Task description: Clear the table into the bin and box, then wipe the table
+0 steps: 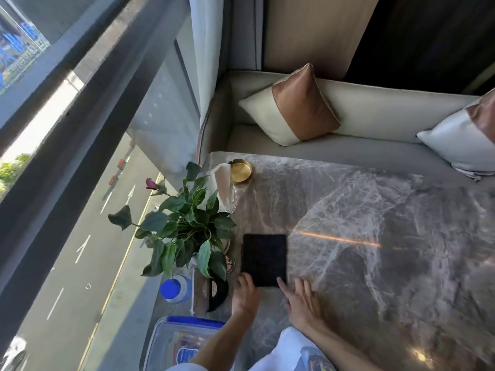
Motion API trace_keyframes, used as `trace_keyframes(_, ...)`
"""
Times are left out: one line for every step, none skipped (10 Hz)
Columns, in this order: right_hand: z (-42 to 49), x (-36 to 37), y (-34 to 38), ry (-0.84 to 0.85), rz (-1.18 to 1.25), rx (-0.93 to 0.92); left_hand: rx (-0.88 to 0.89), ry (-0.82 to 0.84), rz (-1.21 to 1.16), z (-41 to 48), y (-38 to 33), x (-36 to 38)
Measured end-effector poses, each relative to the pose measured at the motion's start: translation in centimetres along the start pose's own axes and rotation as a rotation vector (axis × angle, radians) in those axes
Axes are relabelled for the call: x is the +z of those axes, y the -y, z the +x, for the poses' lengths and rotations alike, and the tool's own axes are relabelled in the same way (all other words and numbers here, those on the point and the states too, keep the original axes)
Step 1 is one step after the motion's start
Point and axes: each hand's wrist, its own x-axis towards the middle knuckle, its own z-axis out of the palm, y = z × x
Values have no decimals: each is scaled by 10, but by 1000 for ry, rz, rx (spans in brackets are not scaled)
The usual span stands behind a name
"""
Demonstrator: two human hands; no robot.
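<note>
Right hand (301, 301) at flat black rectangular cloth (264, 259)

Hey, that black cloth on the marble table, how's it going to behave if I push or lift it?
The black cloth lies flat and thin, so it's probably light and would likely flop when lifted. Its rough texture may grip slightly, though the glossy table should let it slide under flat pressure.

single head view looks steeply down (close) over the table (375, 223).
</note>
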Motion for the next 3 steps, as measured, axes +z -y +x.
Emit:
trace_keyframes(-5, -5, 6, 49, -36, 18, -47, 87, -67, -11, -1, -6)
trace_keyframes(-9, -26, 3, 25, -29, -56, -17, 113, -159, -24, 9, -21)
trace_keyframes(-17, -47, -6, -29, 14, -86, -8, 80, -243, -43, 20, -34)
